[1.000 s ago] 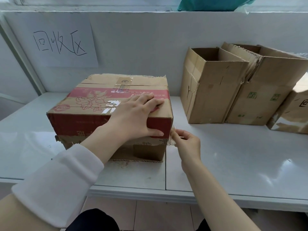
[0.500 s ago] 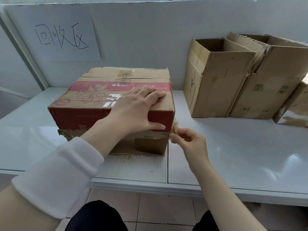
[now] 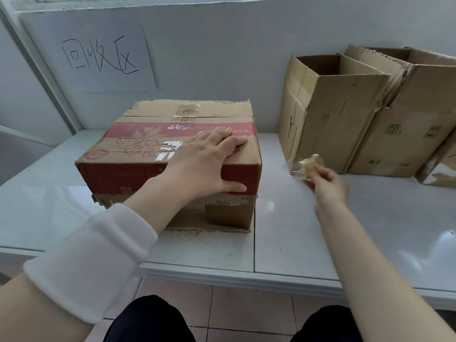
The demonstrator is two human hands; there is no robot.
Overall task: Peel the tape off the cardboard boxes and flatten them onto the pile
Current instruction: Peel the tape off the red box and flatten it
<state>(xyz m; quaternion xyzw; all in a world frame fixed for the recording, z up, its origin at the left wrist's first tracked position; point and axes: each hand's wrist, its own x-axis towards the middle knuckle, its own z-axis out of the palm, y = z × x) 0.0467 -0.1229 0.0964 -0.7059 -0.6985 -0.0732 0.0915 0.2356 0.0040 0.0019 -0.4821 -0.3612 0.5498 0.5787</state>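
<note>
cardboard box point(image 3: 138, 154) sits at twelve o'clock on the table point(image 3: 370, 230), left hand point(image 3: 202, 159) spread flat on its top, thumb down the front face, likely pinning it so it won't slide. right hand point(image 3: 328, 183), blurred, pinches a crumpled wad of clear tape point(image 3: 308, 165) at three o'clock from the box, apart from it. two open boxes point(image 3: 345, 124) wait at two o'clock, not yet flattened.

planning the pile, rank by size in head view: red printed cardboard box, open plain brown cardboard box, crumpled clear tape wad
red printed cardboard box (nearer the camera, so unsure)
open plain brown cardboard box
crumpled clear tape wad
</note>
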